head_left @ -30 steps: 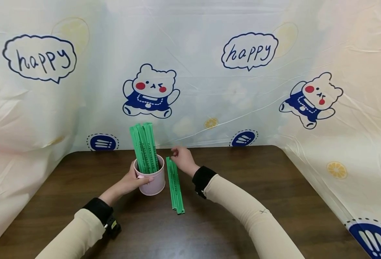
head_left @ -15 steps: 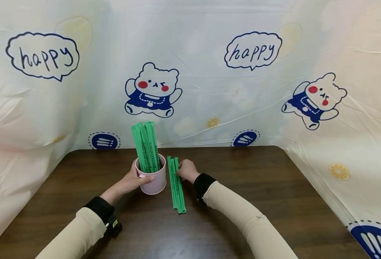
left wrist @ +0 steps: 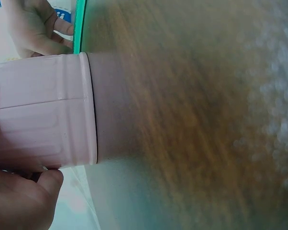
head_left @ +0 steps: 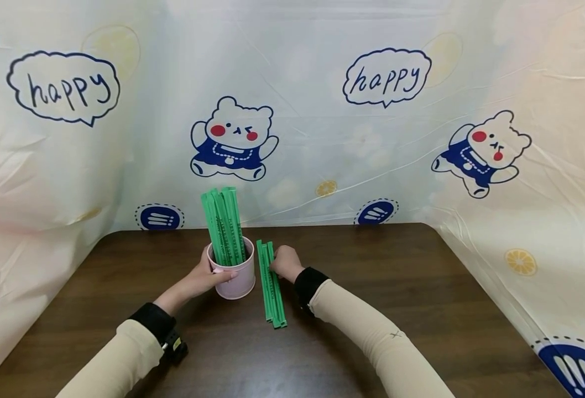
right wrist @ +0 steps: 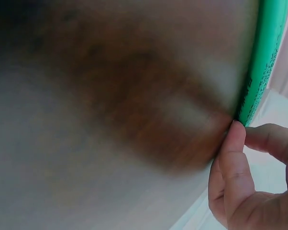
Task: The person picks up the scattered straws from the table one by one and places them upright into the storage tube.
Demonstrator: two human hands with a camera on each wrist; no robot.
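In the head view my left hand (head_left: 203,278) grips a pink metal cup (head_left: 238,283) around its side, thumb lying across the front. Several long, thin green wrapped sticks (head_left: 223,229) with dark printing stand in the cup, rising well above its rim. Just right of the cup, a few matching green wrapped sticks (head_left: 272,298) lie side by side on the table. My right hand (head_left: 287,263) pinches the rightmost of these near its far end. The right wrist view shows thumb and fingertips at the edge of that printed green stick (right wrist: 266,57).
Everything rests on a dark brown wooden table (head_left: 372,309). Behind it hangs a pale curtain (head_left: 312,72) with cartoon bears and "happy" bubbles, reaching the table's back edge and sides.
My right hand has come down from the sticks' far ends to the right side of the rightmost one and pinches it. The left hand and cup have stayed put.
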